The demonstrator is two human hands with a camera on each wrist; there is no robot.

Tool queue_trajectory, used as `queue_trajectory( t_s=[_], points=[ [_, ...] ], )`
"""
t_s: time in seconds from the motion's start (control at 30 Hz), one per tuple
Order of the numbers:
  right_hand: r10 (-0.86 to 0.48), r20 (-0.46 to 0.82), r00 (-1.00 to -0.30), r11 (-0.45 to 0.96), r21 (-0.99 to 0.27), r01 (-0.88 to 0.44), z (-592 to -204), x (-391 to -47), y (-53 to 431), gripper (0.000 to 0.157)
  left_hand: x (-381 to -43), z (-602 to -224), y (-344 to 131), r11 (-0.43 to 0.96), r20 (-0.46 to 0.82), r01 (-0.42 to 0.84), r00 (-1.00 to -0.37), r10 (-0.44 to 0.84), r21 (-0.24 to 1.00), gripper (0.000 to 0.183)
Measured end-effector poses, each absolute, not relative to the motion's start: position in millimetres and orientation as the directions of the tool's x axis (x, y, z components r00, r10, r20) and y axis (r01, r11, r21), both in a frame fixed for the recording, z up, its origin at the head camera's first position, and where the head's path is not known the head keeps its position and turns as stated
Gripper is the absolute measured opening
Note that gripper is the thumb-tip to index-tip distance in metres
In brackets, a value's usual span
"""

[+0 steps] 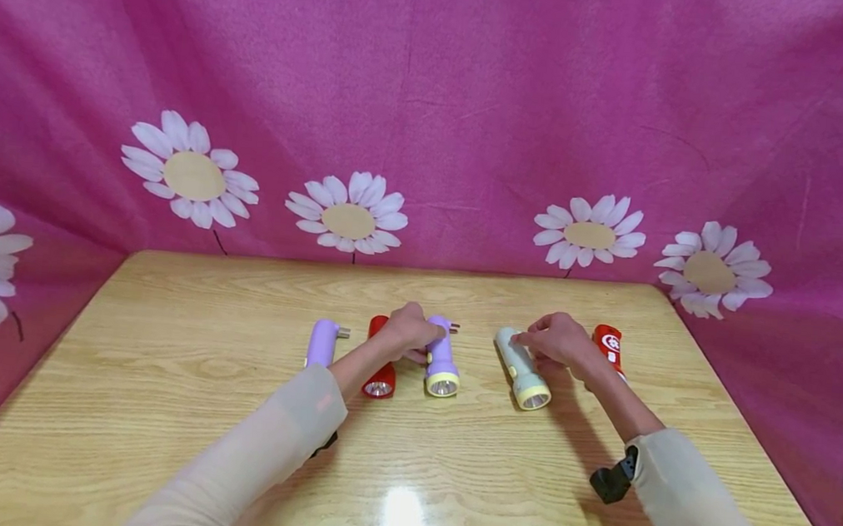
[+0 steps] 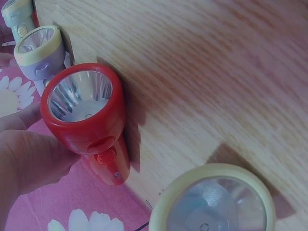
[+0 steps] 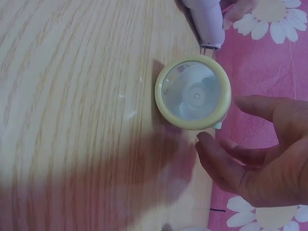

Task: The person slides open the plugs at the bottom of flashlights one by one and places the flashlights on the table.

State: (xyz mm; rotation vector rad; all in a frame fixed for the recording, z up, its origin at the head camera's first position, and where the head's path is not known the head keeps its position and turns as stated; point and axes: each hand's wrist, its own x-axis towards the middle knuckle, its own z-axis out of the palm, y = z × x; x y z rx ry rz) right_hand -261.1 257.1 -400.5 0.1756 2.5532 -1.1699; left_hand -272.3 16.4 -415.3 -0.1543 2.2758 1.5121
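A purple flashlight with a cream rim and metal plug prongs lies on the table, lens toward me. The fingers of my left hand reach across its rear end, with the thumb beside its body. Just left of it, partly under the left wrist, is a red flashlight, its lens large in the left wrist view. Around the rear of a grey-green flashlight is my right hand. In the right wrist view, thumb and fingers stand spread beside its cream-rimmed lens, with gaps visible.
Another purple flashlight with prongs lies at the left, partly behind the left sleeve. A red flashlight with a white emblem lies right of the right hand. Pink flowered cloth hangs behind and beside the wooden table.
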Motion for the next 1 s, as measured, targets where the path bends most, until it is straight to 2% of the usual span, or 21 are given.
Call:
queue_trajectory(
  t_s=[0.2,0.8,1.0],
  points=[
    [-0.034,-0.370,-0.929,0.681,-0.689,0.249,-404,-262,257,0.042,-272,-415,17,0.415,-0.387,-0.308,-0.914,0.121,0.856,0.027],
    [-0.070,-0.404,-0.912,0.685,-0.684,0.251,-409,-261,253,0.043,-271,-413,17,0.416,-0.388,-0.310,-0.915,0.115,0.855,0.021],
    [-0.083,-0.391,-0.917,0.703,-0.675,0.224,-411,-262,253,0.042,-270,-413,16,0.419,-0.387,-0.306,-0.914,0.121,0.855,0.024]
  ],
)
